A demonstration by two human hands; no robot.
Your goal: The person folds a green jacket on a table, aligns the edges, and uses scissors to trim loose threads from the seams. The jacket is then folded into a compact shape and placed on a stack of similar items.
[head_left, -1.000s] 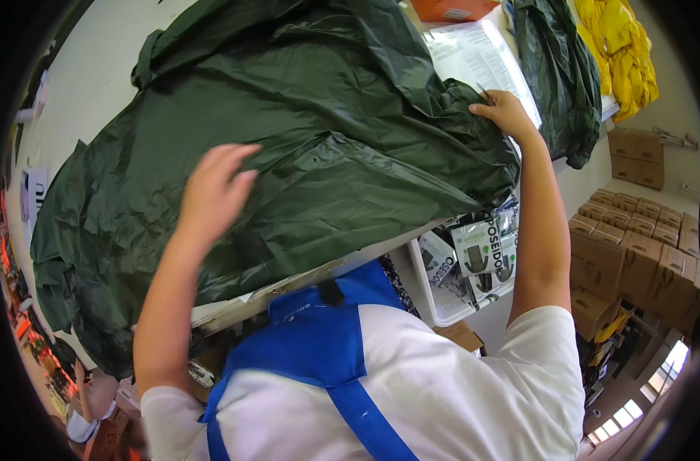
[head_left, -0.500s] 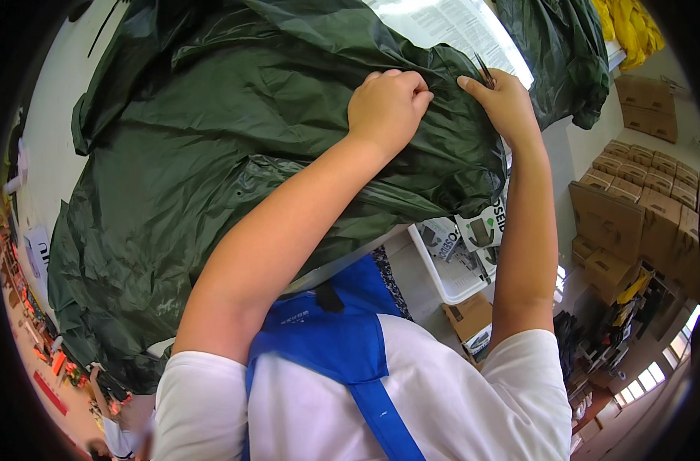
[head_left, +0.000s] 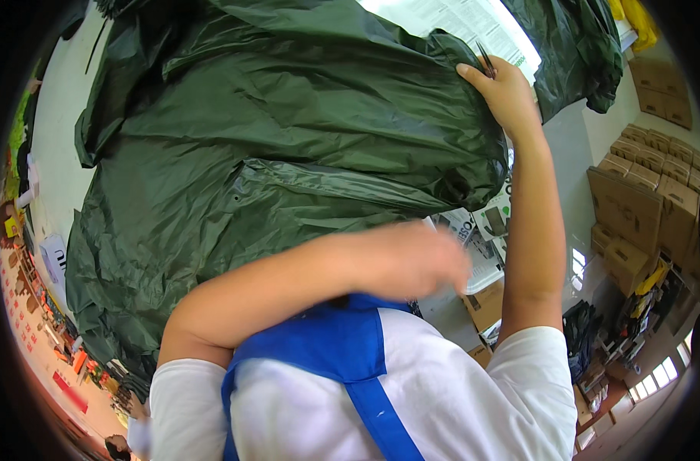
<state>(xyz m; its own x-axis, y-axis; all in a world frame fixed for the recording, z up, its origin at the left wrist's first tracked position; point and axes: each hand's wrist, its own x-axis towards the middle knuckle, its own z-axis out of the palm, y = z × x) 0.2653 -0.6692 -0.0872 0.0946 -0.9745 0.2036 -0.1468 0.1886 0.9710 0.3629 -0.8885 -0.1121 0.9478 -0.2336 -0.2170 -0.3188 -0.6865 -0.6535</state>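
Note:
A large dark green raincoat-like garment (head_left: 288,123) in thin, shiny, crumpled fabric spreads over the white table. One flap with a small eyelet lies folded near its middle. My right hand (head_left: 502,88) is at the garment's far right edge, its thumb beside the fabric. Small thread snips (head_left: 486,61) with two thin dark points stick up out of that hand. My left hand (head_left: 423,261) hangs over the near edge of the garment, in front of my blue apron (head_left: 311,338). Motion smears its fingers, so what they do is unclear.
Printed sheets (head_left: 473,27) lie beyond the garment, with another dark green garment (head_left: 577,54) at the far right. A white tray (head_left: 484,280) with printed cards sits below my right forearm. Cardboard boxes (head_left: 627,200) are stacked at the right, near yellow fabric (head_left: 640,27).
My left hand has let go of the fabric and swung down towards my body. The garment lies flatter where it was. My right hand, still with the snips, has hardly moved.

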